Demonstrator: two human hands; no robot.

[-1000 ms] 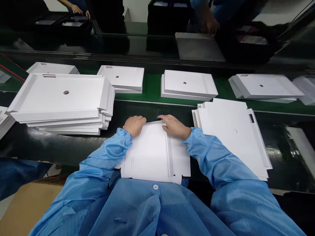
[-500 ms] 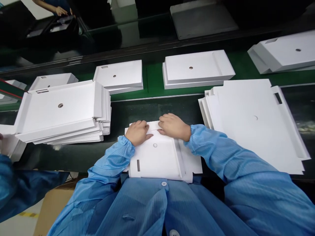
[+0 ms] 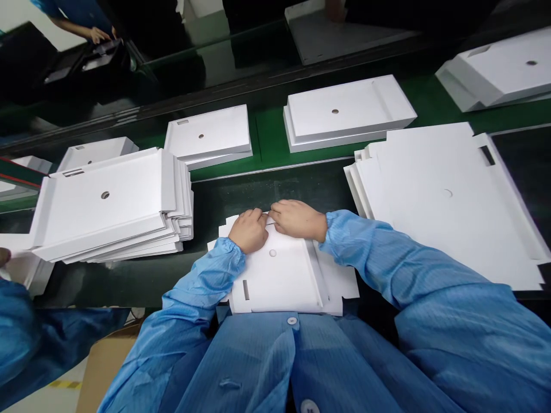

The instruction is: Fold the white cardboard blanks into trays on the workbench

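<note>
Directly in front of me lies a white cardboard blank (image 3: 278,275) with a round hole mark, a small slot near its left side and a raised fold along its right. My left hand (image 3: 248,230) has its fingers curled on the far edge of the blank. Close beside it, almost touching, my right hand (image 3: 298,219) pinches the flap at that same edge. The fingertips of both hands are partly hidden against the cardboard. Flat white blanks (image 3: 434,212) lie stacked to the right, and a pile of folded white cardboard trays (image 3: 101,201) stands to the left.
On the green belt (image 3: 267,143) beyond sit pairs of white trays, including one pair (image 3: 344,112) at centre right. A co-worker's hand (image 3: 4,256) shows at the left edge beside more white cardboard. Across the line, another person's hands (image 3: 100,35) are over a black case.
My hands have drawn together at the blank's far edge. The blank's upper face now shows a round mark and a slot. The view has tilted; a co-worker's hand has appeared at left.
</note>
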